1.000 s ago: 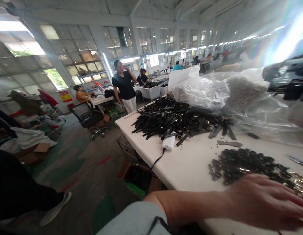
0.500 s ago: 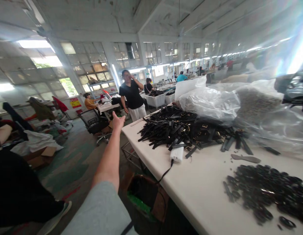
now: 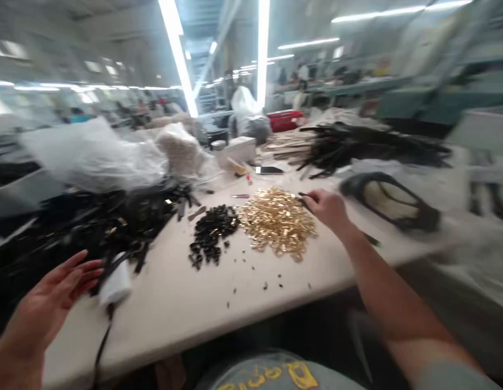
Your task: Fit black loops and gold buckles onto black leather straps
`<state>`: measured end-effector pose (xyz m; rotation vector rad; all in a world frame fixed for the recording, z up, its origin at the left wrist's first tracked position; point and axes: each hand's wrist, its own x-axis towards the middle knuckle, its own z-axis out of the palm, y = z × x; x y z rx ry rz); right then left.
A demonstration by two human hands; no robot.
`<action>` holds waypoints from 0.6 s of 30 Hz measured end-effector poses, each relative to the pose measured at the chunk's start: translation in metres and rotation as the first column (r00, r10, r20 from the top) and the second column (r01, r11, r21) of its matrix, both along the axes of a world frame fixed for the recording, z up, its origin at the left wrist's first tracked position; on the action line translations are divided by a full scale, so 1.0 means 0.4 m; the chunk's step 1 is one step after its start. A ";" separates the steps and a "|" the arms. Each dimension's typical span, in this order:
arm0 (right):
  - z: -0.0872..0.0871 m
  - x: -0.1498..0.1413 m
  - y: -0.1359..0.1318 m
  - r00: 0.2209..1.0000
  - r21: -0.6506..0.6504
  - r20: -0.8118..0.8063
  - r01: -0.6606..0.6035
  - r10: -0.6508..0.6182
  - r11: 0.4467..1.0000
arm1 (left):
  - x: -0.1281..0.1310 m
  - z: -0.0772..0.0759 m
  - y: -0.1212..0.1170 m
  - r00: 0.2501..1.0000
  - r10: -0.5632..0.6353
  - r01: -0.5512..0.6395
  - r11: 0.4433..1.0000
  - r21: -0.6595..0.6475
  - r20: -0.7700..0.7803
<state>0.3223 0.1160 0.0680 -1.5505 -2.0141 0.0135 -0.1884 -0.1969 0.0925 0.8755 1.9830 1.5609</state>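
1. Small dark piece (image 3: pixel 303 197): I have it pinched between thumb and fingers of the right hand (image 3: pixel 328 209), just above the bench (image 3: pixel 174 311) at the right edge of the gold-coloured pieces (image 3: pixel 278 225). Blur keeps me from telling exactly what it is.
2. My left hand (image 3: pixel 48 300) is open, palm turned inward and fingers loosely stretched. It hangs beside the white device (image 3: pixel 116 284), near the heap of black straps (image 3: pixel 92 222); I cannot tell whether the fingertips touch either one.
3. From the white device, a black cord (image 3: pixel 102 346) runs down over the front edge of the bench.
4. Gold-coloured pieces lie in a broad, shiny pile at mid-bench, and the black rings (image 3: pixel 213 230) form a smaller pile against its left side.
5. Several dark bits (image 3: pixel 265 286) are scattered on the bare surface in front of both piles.
6. Behind the black rings I see a flat brownish tool (image 3: pixel 197 213); farther back lies a phone (image 3: pixel 269 170).
7. Clear plastic bags (image 3: pixel 92 157) stand behind the strap heap.
8. To the right of my right hand lies a dark oval loop (image 3: pixel 429 215), with long dark strips (image 3: pixel 357 143) piled behind it.
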 end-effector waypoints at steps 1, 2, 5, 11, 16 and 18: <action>-0.001 0.047 0.024 0.998 -0.035 -0.044 0.038 -0.040 0.999 | 0.051 -0.039 0.086 0.985 -0.115 0.107 0.992 0.060 0.132; -0.003 0.093 0.048 0.990 -0.115 -0.079 0.104 -0.114 0.988 | 0.118 -0.070 0.174 0.937 -0.219 0.199 0.975 0.099 0.271; -0.020 0.210 0.095 0.956 -0.242 -0.080 0.257 -0.283 0.935 | 0.388 -0.115 0.414 0.696 -0.437 0.459 0.881 0.114 0.569; -0.085 0.295 0.141 0.940 -0.432 0.028 0.318 -0.340 0.844 | 0.884 -0.139 0.699 0.344 -0.572 0.732 0.660 0.169 0.745; -0.134 0.282 0.142 0.948 -0.504 0.078 0.305 -0.309 0.808 | 1.095 -0.195 0.801 0.440 -0.547 0.795 0.606 -0.026 0.713; -0.143 0.272 0.121 0.943 -0.495 0.103 0.325 -0.318 0.806 | 1.144 -0.206 0.825 0.428 -0.569 0.816 0.577 -0.029 0.702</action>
